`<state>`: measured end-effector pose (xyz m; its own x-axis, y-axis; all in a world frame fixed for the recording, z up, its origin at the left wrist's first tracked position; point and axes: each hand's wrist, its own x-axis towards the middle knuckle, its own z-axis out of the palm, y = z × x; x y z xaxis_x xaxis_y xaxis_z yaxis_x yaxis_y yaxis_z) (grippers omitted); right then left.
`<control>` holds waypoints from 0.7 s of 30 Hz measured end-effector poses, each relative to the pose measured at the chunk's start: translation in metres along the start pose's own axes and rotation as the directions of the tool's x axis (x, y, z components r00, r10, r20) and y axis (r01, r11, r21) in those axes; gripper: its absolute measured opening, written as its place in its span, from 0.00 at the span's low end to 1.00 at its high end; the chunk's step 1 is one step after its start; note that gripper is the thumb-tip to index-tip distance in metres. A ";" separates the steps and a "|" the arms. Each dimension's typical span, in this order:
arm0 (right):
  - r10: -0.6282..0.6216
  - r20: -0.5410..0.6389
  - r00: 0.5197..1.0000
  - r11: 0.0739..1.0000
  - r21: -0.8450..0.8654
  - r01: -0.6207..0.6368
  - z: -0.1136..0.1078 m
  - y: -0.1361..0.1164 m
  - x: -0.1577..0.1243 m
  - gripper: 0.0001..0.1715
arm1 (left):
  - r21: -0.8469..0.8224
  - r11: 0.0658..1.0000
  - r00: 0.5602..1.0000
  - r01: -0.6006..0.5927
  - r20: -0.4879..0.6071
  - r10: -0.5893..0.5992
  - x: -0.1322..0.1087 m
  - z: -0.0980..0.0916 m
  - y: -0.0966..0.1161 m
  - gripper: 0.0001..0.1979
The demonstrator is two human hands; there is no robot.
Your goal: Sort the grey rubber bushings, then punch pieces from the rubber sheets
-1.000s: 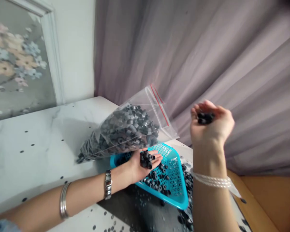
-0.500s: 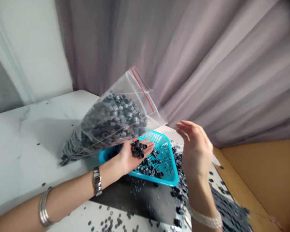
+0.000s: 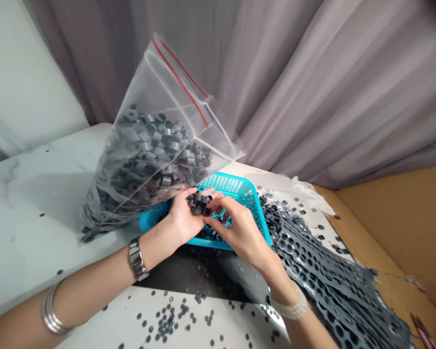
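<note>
Cupping dark grey rings at frame centre, the left hand holds them in its curved palm, the right hand pinching at them (a bulging zip bag leans just behind) above a blue basket.

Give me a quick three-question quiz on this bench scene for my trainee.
1. Which hand cups the small dark rings: left or right?
2. True or false: the perforated grey strips lie inside the turquoise basket.
3. Fill in the blank: the pearl bracelet is on the ___ wrist.

Key: 1. Left hand. 2. False. 3. Right.
</note>
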<state>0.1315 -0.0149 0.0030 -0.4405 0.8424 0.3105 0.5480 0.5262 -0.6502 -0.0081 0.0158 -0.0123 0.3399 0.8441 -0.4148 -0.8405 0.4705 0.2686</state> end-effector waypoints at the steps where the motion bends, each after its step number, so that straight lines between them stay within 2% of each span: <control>1: 0.008 -0.015 1.000 1.000 0.005 -0.008 0.001 0.001 0.000 0.08 | -0.002 1.000 1.000 -0.006 -0.003 0.006 0.001 -0.001 0.000 0.18; 8: 0.083 -0.038 0.996 0.990 0.114 -0.078 0.000 0.009 0.001 0.06 | -0.007 1.000 1.000 -0.023 -0.011 0.023 -0.002 0.004 -0.002 0.18; 12: 0.104 -0.057 0.993 0.988 0.118 -0.097 0.001 0.012 -0.001 0.08 | 0.015 1.000 1.000 -0.009 -0.011 0.009 -0.002 0.006 -0.004 0.18; 17: 0.133 -0.114 0.985 0.988 0.095 -0.122 0.001 0.014 -0.003 0.08 | 0.043 0.999 1.000 0.011 0.000 -0.011 0.003 -0.001 -0.004 0.16; 21: 0.136 -0.101 0.986 0.989 0.064 -0.130 -0.004 0.013 -0.004 0.11 | 0.051 0.998 1.000 0.022 0.021 -0.023 0.005 -0.004 -0.005 0.14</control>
<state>0.1430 -0.0104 -0.0043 -0.2877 0.9135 0.2875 0.5540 0.4036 -0.7281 -0.0043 0.0168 -0.0194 0.3683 0.8380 -0.4027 -0.8101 0.5018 0.3033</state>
